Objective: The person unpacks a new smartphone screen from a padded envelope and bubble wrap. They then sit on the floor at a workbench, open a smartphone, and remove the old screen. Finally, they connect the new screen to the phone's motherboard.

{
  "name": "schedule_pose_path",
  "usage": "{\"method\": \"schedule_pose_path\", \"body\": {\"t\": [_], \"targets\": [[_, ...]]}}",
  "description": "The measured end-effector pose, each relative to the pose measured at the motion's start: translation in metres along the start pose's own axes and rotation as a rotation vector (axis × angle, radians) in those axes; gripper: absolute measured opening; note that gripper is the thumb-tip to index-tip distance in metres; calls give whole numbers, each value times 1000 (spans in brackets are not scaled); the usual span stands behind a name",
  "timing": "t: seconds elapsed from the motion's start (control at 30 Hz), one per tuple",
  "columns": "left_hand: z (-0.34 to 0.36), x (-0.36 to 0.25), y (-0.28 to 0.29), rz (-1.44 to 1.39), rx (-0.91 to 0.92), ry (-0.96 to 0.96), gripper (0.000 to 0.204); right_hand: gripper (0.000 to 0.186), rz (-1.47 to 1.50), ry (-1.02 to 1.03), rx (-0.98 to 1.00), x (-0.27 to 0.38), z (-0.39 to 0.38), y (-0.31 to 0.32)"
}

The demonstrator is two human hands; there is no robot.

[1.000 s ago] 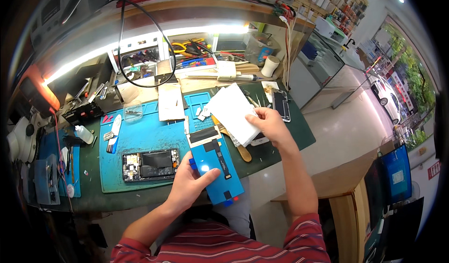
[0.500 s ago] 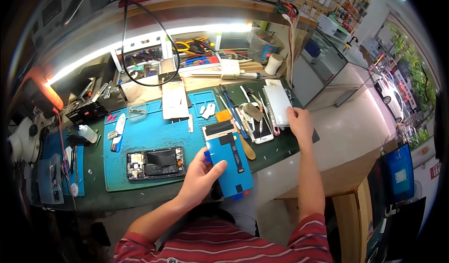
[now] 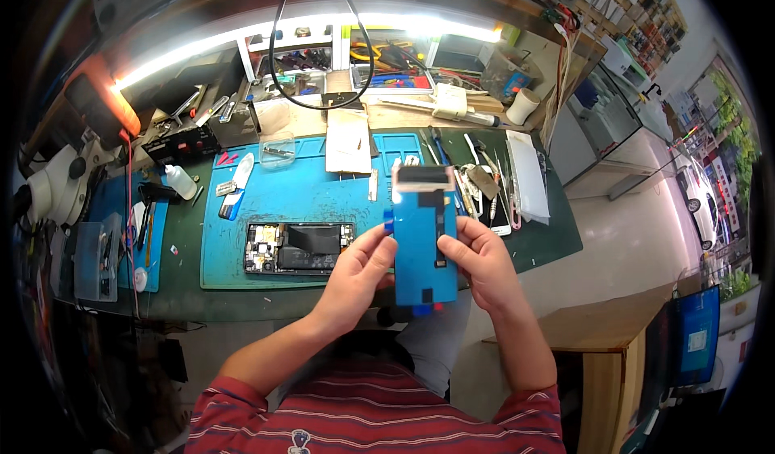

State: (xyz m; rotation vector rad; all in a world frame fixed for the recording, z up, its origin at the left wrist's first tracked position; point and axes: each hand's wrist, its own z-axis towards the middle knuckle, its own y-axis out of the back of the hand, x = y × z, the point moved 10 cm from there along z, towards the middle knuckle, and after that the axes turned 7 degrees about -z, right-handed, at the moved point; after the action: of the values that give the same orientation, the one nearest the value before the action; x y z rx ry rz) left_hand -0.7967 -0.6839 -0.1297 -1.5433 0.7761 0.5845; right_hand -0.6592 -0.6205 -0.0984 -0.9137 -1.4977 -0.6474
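Between my two hands I hold a phone screen (image 3: 414, 248), its blue back with black tape and a ribbon cable turned up. My left hand (image 3: 353, 278) pinches its left edge, thumb on top. At the right edge my right hand (image 3: 488, 271) grips it, thumb near the cable's end. Blue and red tabs stick out at its lower end. An opened phone (image 3: 299, 248), battery and circuit board bare, lies on the blue work mat (image 3: 230, 256) to the left of my hands. The screen's front faces away and is hidden.
Right of the mat lie tweezers, brushes and a white phone part (image 3: 502, 218), beside a white flat stack (image 3: 527, 178). A dropper bottle (image 3: 180, 182) and a clear plastic box (image 3: 95, 260) stand at left. A black cable loop (image 3: 370, 54) hangs over the bench.
My right hand has left the white stack and now grips the screen's right edge. The screen is held straighter, and my view has shifted.
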Motion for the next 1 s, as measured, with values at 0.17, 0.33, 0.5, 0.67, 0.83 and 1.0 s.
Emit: {"method": "schedule_pose_path", "body": {"t": [0.17, 0.33, 0.5, 0.67, 0.83, 1.0], "targets": [[-8, 1, 2, -38, 8, 52, 39, 42, -3, 73, -64, 9, 2, -4], [-14, 4, -7, -111, 89, 71, 36, 61, 105, 136, 4, -7, -1, -4], [-29, 31, -18, -331, 206, 266, 38, 93, 455, 160, 221, -13, -5, -35], [-50, 33, -15, -177, 213, 260, 54, 98, 334, 191, 293, -5, -14, -50], [-101, -7, 14, 191, 79, -21, 57, 105, -11, 275, 178, 19, -28, -64], [-117, -40, 45, 458, -24, -101, 45, 117, -58, 177, 127, 17, -20, -89]]}}
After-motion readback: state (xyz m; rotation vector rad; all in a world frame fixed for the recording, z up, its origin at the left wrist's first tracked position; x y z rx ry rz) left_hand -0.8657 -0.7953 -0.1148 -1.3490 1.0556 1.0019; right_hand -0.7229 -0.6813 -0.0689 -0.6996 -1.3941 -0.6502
